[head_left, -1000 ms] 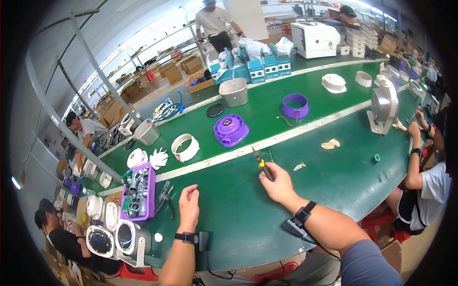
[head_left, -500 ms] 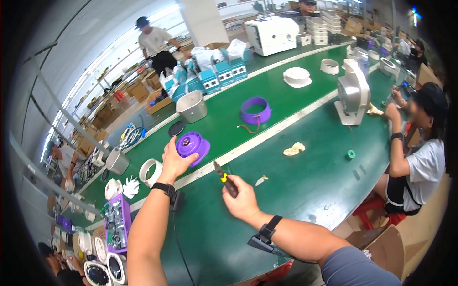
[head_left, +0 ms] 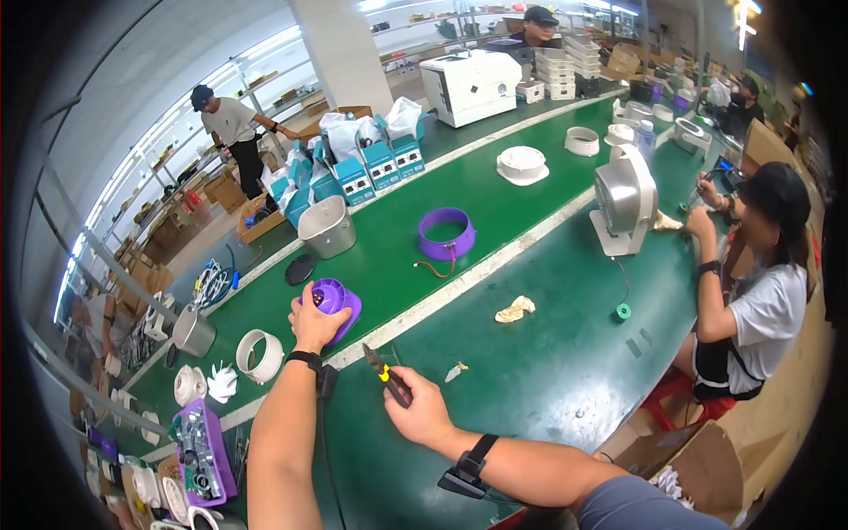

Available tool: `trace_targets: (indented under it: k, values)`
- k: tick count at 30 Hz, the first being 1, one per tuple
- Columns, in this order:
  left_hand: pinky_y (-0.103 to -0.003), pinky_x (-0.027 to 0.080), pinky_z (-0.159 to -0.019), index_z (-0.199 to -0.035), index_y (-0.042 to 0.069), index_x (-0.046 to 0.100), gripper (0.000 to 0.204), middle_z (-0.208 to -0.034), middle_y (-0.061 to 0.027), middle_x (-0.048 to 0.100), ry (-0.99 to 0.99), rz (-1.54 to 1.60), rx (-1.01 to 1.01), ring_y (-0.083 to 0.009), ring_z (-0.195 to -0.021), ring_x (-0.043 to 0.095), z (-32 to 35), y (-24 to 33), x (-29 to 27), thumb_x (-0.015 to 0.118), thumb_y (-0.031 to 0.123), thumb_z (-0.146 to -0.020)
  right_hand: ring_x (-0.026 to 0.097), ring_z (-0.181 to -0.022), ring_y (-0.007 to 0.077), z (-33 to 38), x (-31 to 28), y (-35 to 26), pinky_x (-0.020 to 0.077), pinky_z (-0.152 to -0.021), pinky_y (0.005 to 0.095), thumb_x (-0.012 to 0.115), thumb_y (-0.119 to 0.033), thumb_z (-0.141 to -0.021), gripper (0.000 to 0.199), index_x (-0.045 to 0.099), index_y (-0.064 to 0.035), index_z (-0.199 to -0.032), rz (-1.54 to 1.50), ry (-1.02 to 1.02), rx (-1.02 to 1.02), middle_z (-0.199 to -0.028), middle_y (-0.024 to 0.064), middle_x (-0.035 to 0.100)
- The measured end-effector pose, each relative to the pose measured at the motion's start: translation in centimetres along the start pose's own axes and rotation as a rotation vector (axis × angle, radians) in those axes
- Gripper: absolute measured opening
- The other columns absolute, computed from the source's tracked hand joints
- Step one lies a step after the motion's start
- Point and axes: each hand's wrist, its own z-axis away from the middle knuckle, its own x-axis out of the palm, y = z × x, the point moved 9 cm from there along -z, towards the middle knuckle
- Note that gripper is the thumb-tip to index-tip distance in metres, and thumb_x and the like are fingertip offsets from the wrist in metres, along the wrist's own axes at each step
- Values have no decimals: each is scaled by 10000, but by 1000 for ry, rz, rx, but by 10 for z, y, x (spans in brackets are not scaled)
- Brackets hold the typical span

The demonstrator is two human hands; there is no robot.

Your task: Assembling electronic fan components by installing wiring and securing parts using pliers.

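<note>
My left hand (head_left: 311, 325) is closed around a purple plastic housing (head_left: 343, 320) with a round hub and a wider squarish base. It is tilted over the green conveyor belt near its pale border strip; whether it touches the belt I cannot tell. In my right hand (head_left: 422, 408) is a pair of pliers (head_left: 382, 369) with dark handles and yellow accents, its jaws pointing up and left toward the housing but apart from it. A purple ring (head_left: 446, 247) with a thin red cable stands on the belt beyond my hands.
A crumpled cream glove (head_left: 515, 309) and a small scrap (head_left: 457, 372) lie on the green table. To the right stand a silver-and-white housing (head_left: 624, 203) and a green spool (head_left: 624, 312), beside a seated co-worker. A grey bin (head_left: 327, 228), white ring (head_left: 260, 355) and purple crate (head_left: 221, 455) are leftward.
The whole view has swung, so the scene sits lower and further left. My left fingers have wrapped further over the purple housing, which has turned slightly. The pliers stay in my right hand.
</note>
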Motion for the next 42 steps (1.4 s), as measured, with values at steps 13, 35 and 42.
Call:
trace_targets:
  k: [13,35,42]
  values:
    - [-515,370,-1128,-1514,23,381,1178,-1488,-239,385,-319,155,622,-458,-1346,411,323,6,-115,952,352,-538,602,-798,80,-21,-18,43,511,-735,273,687,-178,-954,335,640,12,-1226,-36,-35,38,-901,25,669]
    - [-634,121,-1215,-1566,58,354,1245,-1534,-248,427,-261,326,213,-438,-1478,296,410,-89,-87,928,563,-583,637,-1145,176,245,-19,-44,488,-1004,318,711,-165,-967,474,522,54,-1342,147,-385,240,-1205,142,681]
    - [-447,448,-1099,-1489,27,447,1110,-1413,-208,548,-142,660,247,-372,-1302,541,412,-72,-121,981,309,-558,632,-1140,162,253,-9,-34,488,-1001,312,687,-137,-985,420,517,47,-1322,-103,-329,218,-1228,150,677]
